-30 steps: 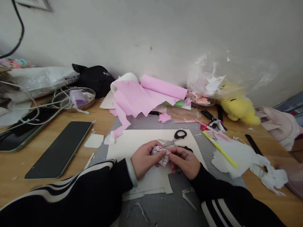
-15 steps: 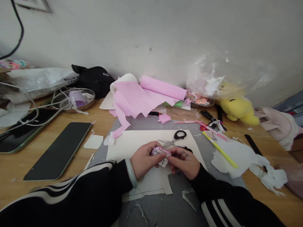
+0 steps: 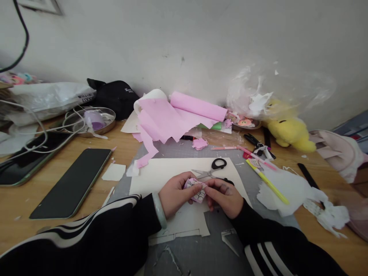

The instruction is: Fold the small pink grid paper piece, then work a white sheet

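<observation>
My left hand is closed on a small pink-and-white paper piece marked with black lines, its thumb lying over the top. Pinched at the piece's right edge are the thumb and fingers of my right hand. Both hands hold it just above a cream sheet of paper. Black-handled scissors lie open on that sheet, right behind the hands. The underside of the held piece is hidden by my fingers.
A grey cutting mat lies under the sheet. Behind it are pink paper and a pink paper roll. A phone lies left; a yellow pen and white scraps lie right, near a yellow plush toy.
The paper piece has turned slightly between my fingers, so more of its lined face and pink lower edge show. My hands have stayed almost in place.
</observation>
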A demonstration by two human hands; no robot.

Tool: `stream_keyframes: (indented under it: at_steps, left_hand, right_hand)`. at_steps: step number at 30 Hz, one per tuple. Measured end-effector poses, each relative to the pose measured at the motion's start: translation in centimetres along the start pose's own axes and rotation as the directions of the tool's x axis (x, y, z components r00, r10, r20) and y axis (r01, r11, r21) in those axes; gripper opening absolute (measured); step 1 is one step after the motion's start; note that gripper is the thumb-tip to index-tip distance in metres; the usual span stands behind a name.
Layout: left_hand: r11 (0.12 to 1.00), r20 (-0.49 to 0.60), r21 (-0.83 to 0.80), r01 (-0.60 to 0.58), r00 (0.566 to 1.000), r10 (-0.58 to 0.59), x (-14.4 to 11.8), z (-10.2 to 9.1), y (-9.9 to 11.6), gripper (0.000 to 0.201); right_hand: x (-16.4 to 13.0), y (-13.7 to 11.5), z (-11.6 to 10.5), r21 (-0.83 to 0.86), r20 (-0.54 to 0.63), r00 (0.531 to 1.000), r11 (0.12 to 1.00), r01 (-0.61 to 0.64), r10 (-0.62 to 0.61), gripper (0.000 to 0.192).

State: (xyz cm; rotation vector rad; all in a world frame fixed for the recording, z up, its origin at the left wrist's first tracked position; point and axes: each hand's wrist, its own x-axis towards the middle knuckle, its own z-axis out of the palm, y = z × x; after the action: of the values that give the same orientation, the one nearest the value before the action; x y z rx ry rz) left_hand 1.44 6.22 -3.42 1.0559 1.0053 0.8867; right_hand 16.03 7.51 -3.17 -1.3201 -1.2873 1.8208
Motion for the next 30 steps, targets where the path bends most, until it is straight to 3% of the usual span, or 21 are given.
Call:
stream_keyframes:
  at_steps: [7,14,30]
  left_hand:
    - [0.999,0.021,0.013,0.03,0.999,-0.031,0.01,0.09,-0.16,0.016]
    - [1.0,0.008,-0.002,0.02,1.0,-0.02,0.11,0.15,-0.25,0.015]
    - [0.998,0.015,0.05,0.041,0.999,-0.042,-0.04,0.16,0.09,0.016]
  right_hand:
    - [-0.02,-0.05,-0.08,0.038,0.001,1.0,0.999,-0.011,0.011,0.028]
    - [0.58,0.08,-0.16,0.219,-0.012,0.995,0.971,-0.091,0.096,0.033]
    - [0.46,0.08,-0.31,0.142,0.024,0.995,0.984,-0.103,0.101,0.036]
